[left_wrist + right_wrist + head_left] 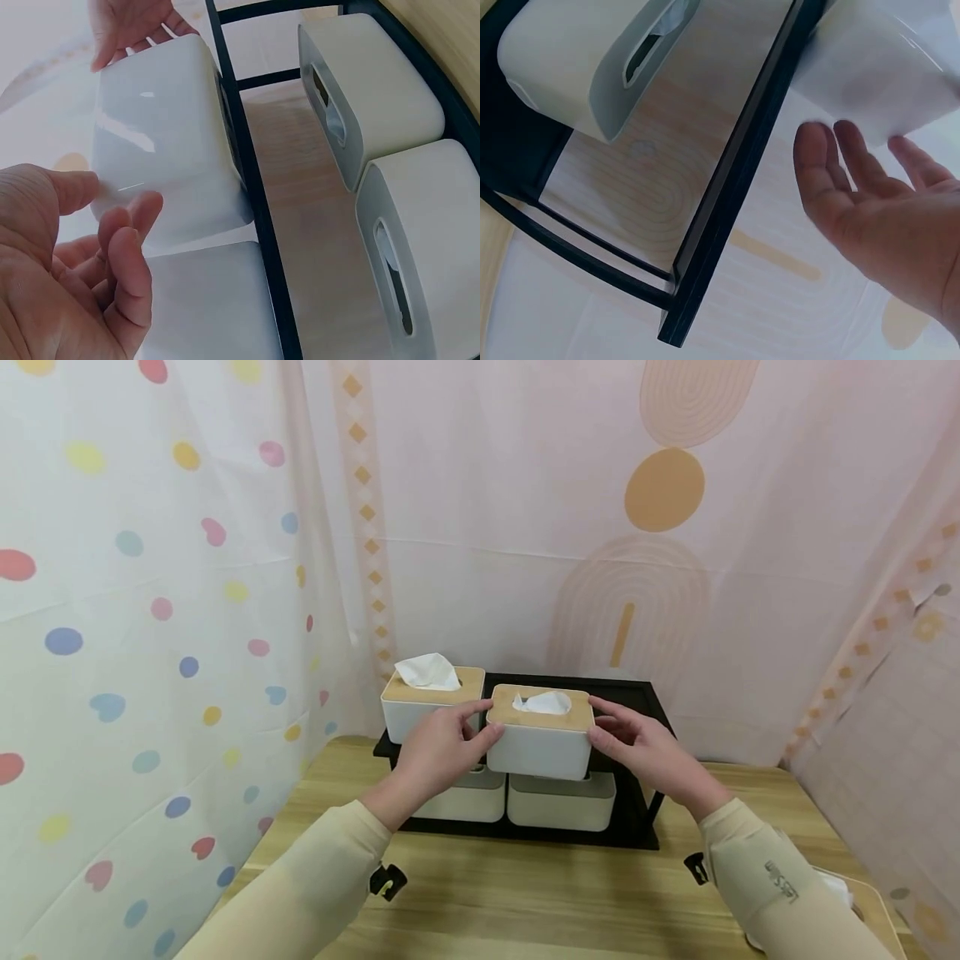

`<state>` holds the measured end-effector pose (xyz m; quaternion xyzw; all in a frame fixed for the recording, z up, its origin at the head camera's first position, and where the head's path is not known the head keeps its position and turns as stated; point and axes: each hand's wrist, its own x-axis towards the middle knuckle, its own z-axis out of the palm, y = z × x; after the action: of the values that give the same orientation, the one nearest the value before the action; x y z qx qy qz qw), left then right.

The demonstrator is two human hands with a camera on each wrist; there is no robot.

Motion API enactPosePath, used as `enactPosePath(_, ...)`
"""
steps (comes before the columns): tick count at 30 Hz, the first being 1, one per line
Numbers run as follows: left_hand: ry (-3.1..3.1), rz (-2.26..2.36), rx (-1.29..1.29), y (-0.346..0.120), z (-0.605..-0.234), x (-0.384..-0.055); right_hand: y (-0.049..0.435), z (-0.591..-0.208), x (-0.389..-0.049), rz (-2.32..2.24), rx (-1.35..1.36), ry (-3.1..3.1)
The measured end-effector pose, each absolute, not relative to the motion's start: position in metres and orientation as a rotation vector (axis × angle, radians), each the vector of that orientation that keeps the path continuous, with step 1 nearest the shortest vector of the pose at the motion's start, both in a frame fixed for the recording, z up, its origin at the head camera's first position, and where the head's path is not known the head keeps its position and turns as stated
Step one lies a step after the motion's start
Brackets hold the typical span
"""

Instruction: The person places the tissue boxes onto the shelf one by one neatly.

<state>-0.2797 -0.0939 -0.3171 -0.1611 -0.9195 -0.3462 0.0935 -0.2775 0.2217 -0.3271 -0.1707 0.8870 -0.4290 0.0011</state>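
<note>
The upper shelf [626, 696] shows black surface out to its back and right edges; a second box [420, 720] occupies its left end. At the front edge, the wood-topped tissue box [538, 753] sits between the hands, left [441, 745] and right [648, 758], their thumbs and fingers gripping its ends.

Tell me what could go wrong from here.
1. The tissue box might slip, as the left hand and right hand hold it only at its ends.
2. Let go too soon, it could tip forward: it seems to be at the front edge of the upper shelf.
3. The left hand might knock the neighbouring box, which stands close by.
</note>
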Motion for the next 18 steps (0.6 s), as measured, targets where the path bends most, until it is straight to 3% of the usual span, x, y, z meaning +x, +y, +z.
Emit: enactPosePath(18,-2.775,-0.975,-0.380,-0.088,-0.310,-0.300,0.212,-0.331,-0.290,-1.354,-0.484,2.933)
